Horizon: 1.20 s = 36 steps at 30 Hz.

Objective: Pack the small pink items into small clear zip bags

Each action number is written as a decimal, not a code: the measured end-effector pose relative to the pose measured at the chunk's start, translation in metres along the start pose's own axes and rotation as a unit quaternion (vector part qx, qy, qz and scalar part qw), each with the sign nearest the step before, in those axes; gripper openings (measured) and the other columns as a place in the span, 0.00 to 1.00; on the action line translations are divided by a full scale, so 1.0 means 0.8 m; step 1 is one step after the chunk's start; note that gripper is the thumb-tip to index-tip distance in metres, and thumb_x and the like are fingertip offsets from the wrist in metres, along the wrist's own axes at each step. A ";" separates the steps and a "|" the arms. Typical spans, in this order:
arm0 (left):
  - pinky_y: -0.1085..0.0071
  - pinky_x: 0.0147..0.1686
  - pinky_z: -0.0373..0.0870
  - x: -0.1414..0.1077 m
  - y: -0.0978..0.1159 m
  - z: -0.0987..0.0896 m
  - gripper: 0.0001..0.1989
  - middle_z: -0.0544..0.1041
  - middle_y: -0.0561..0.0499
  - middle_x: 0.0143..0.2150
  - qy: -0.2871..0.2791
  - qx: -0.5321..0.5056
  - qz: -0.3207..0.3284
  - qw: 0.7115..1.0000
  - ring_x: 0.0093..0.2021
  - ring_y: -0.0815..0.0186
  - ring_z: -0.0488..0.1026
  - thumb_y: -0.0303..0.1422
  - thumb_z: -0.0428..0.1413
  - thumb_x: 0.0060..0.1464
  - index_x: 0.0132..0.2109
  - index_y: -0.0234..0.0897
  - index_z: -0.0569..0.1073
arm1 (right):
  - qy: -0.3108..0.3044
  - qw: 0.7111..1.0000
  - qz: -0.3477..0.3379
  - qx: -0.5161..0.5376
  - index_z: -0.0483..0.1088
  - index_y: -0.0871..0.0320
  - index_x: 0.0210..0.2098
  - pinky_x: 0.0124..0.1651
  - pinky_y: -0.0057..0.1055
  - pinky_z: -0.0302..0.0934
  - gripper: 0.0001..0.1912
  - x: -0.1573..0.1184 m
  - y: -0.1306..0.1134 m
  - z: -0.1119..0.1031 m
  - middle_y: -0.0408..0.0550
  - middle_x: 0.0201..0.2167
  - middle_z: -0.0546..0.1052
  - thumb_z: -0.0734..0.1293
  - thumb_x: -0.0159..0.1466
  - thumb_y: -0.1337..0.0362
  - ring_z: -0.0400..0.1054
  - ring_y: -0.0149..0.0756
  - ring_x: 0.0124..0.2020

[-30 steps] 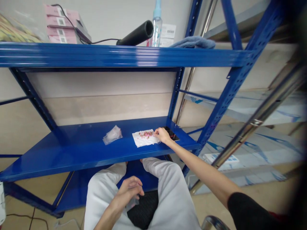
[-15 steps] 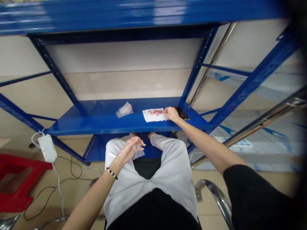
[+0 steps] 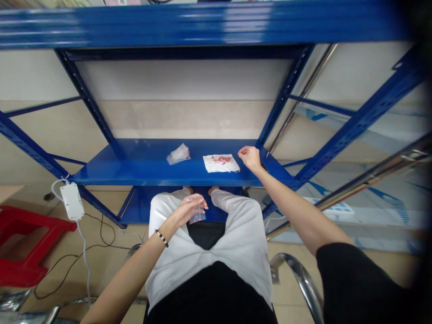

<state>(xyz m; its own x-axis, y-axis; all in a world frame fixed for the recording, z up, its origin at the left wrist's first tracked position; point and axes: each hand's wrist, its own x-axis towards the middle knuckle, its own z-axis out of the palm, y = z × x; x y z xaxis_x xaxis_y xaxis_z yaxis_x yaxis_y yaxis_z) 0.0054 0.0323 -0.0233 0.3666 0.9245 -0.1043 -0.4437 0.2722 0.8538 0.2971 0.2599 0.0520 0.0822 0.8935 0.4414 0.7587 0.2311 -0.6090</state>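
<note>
My left hand [image 3: 193,208], above my lap, is closed on a small clear plastic bag [image 3: 198,218] that has a few pinkish bits in it. My right hand [image 3: 249,157] is over the right end of the blue shelf [image 3: 145,173], just right of a white cloth or tissue [image 3: 211,167]. Its fingertips are pinched together; anything between them is too small to make out. On the white sheet lies a loose pile of small pink and red pieces [image 3: 223,159]. Further left on the shelf rests a stack of clear plastic bags [image 3: 178,154].
A dark flat object [image 3: 265,168] is mostly hidden by my right hand. Above runs a blue shelf beam [image 3: 189,27]. At the left hang a white power strip [image 3: 72,201] and its cord, near a red stool [image 3: 30,252]. A chrome chair arm [image 3: 300,270] is at my right.
My right hand has moved right, away from the pile on the white sheet, with its fingers still pinched. My left hand keeps the bag in nearly the same place. The view has shifted slightly.
</note>
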 end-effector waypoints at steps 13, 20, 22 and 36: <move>0.71 0.33 0.69 -0.015 -0.029 0.012 0.18 0.78 0.43 0.32 -0.106 0.158 -0.068 0.979 0.32 0.64 0.76 0.40 0.67 0.45 0.37 0.29 0.76 | -0.118 0.940 0.024 0.318 0.75 0.58 0.32 0.34 0.32 0.62 0.14 -0.313 -0.096 0.018 0.50 0.32 0.80 0.72 0.56 0.53 0.73 0.39 0.33; 0.69 0.36 0.69 -0.013 -0.037 0.019 0.17 0.79 0.41 0.33 -0.120 0.123 -0.109 0.979 0.34 0.63 0.77 0.39 0.67 0.45 0.35 0.28 0.76 | -0.172 0.932 0.005 0.320 0.75 0.58 0.32 0.32 0.31 0.59 0.12 -0.315 -0.101 0.032 0.47 0.30 0.79 0.71 0.58 0.54 0.71 0.36 0.31; 0.68 0.37 0.70 -0.012 -0.042 0.018 0.16 0.78 0.41 0.33 -0.115 0.109 -0.114 0.981 0.35 0.62 0.77 0.38 0.67 0.46 0.36 0.27 0.77 | -0.196 0.934 -0.025 0.298 0.75 0.57 0.31 0.33 0.31 0.59 0.11 -0.316 -0.103 0.032 0.46 0.29 0.79 0.70 0.60 0.55 0.71 0.36 0.31; 0.66 0.38 0.72 -0.013 -0.039 0.019 0.14 0.78 0.41 0.36 -0.116 0.020 -0.096 0.988 0.36 0.61 0.77 0.36 0.64 0.51 0.39 0.27 0.76 | -0.199 0.929 -0.022 0.311 0.76 0.55 0.36 0.40 0.33 0.64 0.15 -0.317 -0.107 0.025 0.47 0.34 0.80 0.63 0.65 0.52 0.73 0.39 0.36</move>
<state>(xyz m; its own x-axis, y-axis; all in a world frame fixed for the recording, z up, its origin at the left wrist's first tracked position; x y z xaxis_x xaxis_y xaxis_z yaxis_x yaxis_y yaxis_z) 0.0278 0.0099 -0.0414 0.6209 0.7693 -0.1508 -0.3166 0.4220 0.8495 0.1987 0.0213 -0.0212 -0.2792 0.9209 0.2719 0.2258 0.3382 -0.9136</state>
